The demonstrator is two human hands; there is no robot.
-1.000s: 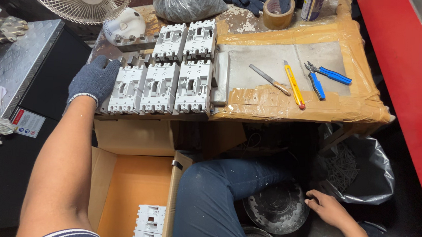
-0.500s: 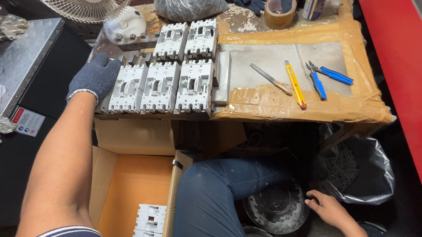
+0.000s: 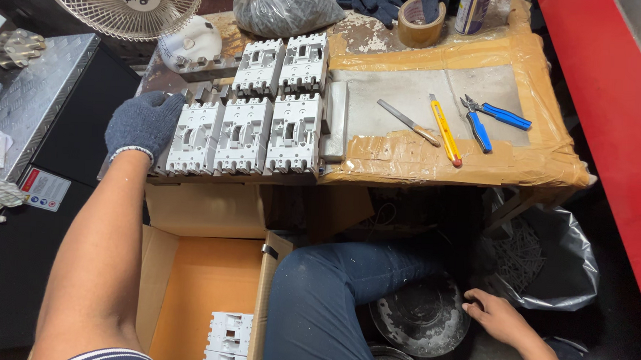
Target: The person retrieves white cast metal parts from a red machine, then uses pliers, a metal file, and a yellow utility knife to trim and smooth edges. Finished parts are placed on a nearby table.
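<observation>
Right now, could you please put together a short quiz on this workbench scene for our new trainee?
1. True or false: the left hand wears a dark knitted glove and rests against the white breaker units on the bench.
2. Which tool lies between the file and the blue-handled pliers? A) the yellow utility knife B) a hammer C) a wrench
3. Fill in: the bare right hand is down beside a round dark ____ on the floor.

Key: 1 true; 2 A; 3 dish.

Single head view, steep downward, close over taped workbench point(image 3: 437, 153) and lap
</observation>
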